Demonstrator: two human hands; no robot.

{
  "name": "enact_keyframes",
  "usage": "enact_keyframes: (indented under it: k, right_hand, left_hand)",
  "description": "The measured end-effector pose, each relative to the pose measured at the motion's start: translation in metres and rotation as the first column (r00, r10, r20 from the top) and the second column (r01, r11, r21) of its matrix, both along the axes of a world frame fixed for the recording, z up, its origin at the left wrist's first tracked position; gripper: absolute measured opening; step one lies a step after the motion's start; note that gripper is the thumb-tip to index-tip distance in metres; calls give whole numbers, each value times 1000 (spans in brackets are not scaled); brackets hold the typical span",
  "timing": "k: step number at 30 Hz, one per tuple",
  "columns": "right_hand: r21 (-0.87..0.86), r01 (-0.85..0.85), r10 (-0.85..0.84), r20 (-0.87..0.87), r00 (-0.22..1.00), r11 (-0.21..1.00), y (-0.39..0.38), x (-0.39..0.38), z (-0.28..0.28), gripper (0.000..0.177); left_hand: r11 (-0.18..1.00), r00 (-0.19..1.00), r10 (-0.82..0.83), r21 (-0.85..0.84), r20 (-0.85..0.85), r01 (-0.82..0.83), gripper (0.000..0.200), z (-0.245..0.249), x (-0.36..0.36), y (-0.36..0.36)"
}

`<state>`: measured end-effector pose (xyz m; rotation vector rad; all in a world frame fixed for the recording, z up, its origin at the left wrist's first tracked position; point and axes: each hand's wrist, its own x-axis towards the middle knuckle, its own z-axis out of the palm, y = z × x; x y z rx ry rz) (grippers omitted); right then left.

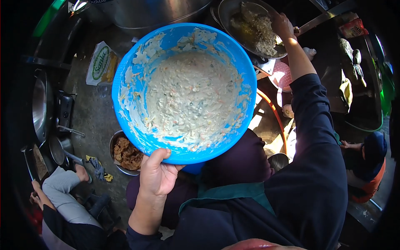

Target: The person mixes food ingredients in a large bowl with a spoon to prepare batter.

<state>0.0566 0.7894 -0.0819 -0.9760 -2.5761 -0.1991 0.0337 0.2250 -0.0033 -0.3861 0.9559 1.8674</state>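
My left hand (159,173) grips the near rim of a large blue plastic basin (119,89), its thumb over the edge. Inside the basin lies a thick pale batter (191,96) with green and orange shreds, smeared up the walls. My right hand (283,27) reaches to the right side of a dark frying pan (227,18). Its fingers are curled down and partly hidden, so I cannot make out what they hold. In the pan, pale lumps of batter (264,35) lie in yellowish oil.
A bowl of brown fried pieces (127,153) stands left of the basin. A large metal pot (154,12) is behind it. On the floor are a printed bag (102,64) and a cloth (99,167). An orange hose (275,110) runs below the pan. Other people sit at both sides.
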Motion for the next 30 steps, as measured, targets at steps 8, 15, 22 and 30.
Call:
enact_keyframes:
  k: [8, 15, 22, 30]
  right_hand:
    - [-8, 80, -80, -12, 997, 997, -8, -2, 1, 43]
    - [-111, 48, -67, -168, 984, 993, 32, -5, -16, 36]
    - [-153, 16, -39, -147, 988, 988, 39, -4, -27, 36]
    - [-82, 60, -71, -139, 988, 995, 14, 5, -12, 38]
  left_hand:
    - [1000, 1000, 12, -13, 11, -12, 56, 1, 1, 0]
    - [1000, 1000, 12, -12, 14, -12, 55, 0, 0, -2]
    - [1000, 1000, 1, -2, 13, -1, 54, 0, 0, -5]
    - [999, 998, -43, -14, -55, 43, 51, -1, 1, -9]
